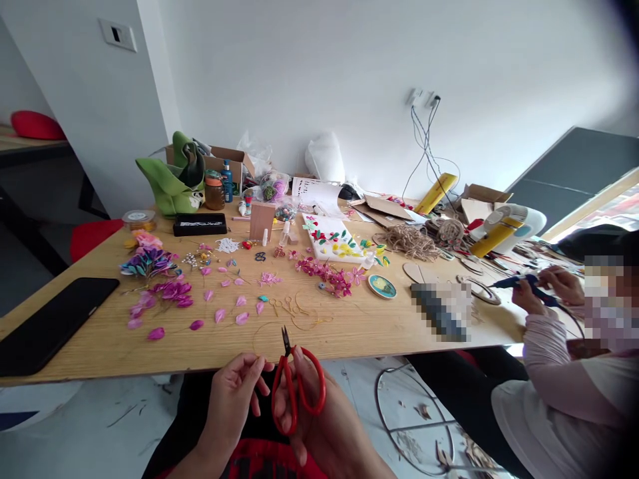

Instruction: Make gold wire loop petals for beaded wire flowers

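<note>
My left hand (pixel 232 392), over the table's front edge, has thumb and forefinger pinched together. From that pinch a thin gold wire (pixel 255 334) curves up over the tabletop. Red-handled scissors (pixel 321 382) are in my right hand (pixel 329 422), their dark blades pointing up and away; the tips look closed or nearly so. Beyond the blades lie gold hairpin-like wire pieces (pixel 288 307). Loose pink petals (pixel 241 319) on thin stems are scattered to the left, and a cluster of pink blossoms (pixel 339 283) rests farther back.
A black tablet-like slab (pixel 54 319) covers the table's left end, near purple fabric flowers (pixel 150 263). A green bag (pixel 170 186) and a jar (pixel 214 191) stand behind. At right, a co-worker's hands (pixel 562 286) hold a blue tool (pixel 534 286); twine (pixel 409 241) lies nearby.
</note>
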### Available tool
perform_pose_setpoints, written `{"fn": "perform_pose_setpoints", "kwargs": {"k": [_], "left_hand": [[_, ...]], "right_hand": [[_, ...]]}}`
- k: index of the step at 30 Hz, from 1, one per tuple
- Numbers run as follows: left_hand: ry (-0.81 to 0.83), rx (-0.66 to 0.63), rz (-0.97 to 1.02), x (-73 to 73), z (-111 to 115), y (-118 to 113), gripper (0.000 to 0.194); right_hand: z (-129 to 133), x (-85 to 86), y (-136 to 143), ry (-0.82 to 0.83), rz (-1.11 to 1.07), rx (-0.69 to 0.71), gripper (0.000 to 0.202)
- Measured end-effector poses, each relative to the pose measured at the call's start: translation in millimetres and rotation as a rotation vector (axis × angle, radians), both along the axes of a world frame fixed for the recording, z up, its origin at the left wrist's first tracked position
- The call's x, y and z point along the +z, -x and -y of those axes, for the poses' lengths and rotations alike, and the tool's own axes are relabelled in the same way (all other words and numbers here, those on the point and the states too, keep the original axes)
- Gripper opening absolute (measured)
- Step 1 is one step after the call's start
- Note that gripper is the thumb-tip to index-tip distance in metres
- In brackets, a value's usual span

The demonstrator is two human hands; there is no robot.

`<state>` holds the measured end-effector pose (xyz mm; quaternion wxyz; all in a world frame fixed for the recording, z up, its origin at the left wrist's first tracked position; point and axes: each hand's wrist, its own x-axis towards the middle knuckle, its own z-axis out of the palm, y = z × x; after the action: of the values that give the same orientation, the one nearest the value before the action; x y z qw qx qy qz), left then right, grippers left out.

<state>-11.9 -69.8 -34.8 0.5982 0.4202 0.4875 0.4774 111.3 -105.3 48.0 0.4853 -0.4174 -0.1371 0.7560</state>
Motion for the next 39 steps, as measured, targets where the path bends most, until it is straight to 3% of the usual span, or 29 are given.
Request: {"fn": "perform_pose_setpoints", "kwargs": {"k": [19,26,31,35,37,39], "left_hand": [[-0.026,0.045,0.025,-4.4,3,1,0.042],[-0.002,0.031,0.009,-2.4,3,1,0.044],[0.047,-0.031,0.003,-0.2,-1,2,0.051],[0.152,-0.191,-0.081,-2.2,-3,20,0.067],[0.118,-0.185,-0.214,2.2,-2,32,0.057],[-0.065,-0.066,-0.317,13.5,-3,41,0.042]], "right_hand": [[-4,5.0,6,-0.004,-0.036,-0.031,0.057],[-2,-2.5,6,-0.030,-0.001,-0.032,0.056],[2,-6.2,0,-0.118,0.155,0.100,0.059],[11,-2.0,-12,-0.136,0.365,0.167,0.057],[15,0.9,-18,-0.143,0.465,0.208,0.057],[17,2.6,-21,-0.142,0.539,0.260,0.059]]}}
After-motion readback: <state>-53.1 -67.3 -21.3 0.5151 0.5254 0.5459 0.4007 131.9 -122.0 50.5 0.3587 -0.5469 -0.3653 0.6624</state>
